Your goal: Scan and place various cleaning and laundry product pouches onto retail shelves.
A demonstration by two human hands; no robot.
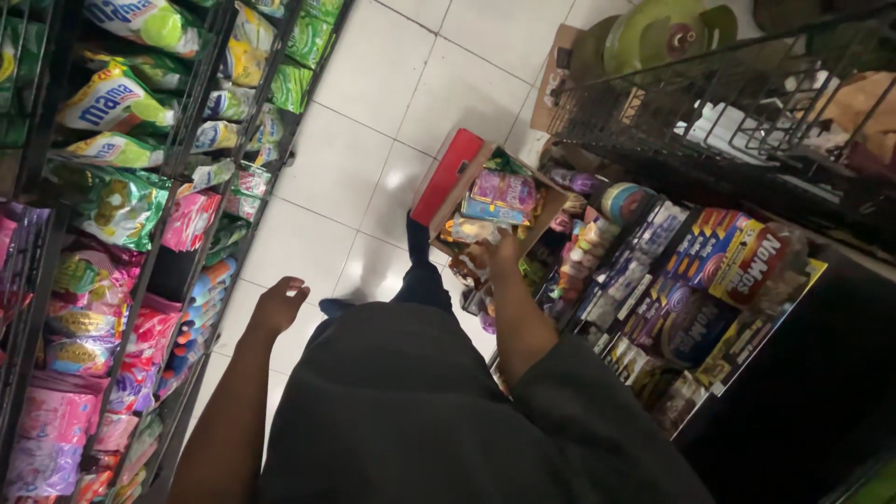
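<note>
So the right hand (499, 250) is down at an open cardboard box (467, 191) sitting on the white tiled floor (373, 121) of a narrow shop aisle. The box has a red flap on its left side and is stuffed with colourful snack packets (504, 194), mostly pink and purple on top with some yellow and green underneath. It's too blurry to tell whether the fingers are actually gripping a packet or just touching the pile. The left hand (277, 304) hangs loose over the floor, fingers relaxed, holding nothing. A wire rack of bagged goods (121, 201) runs along the left, and shelves of boxed items (719, 261) stand just beside the box on the right.
</note>
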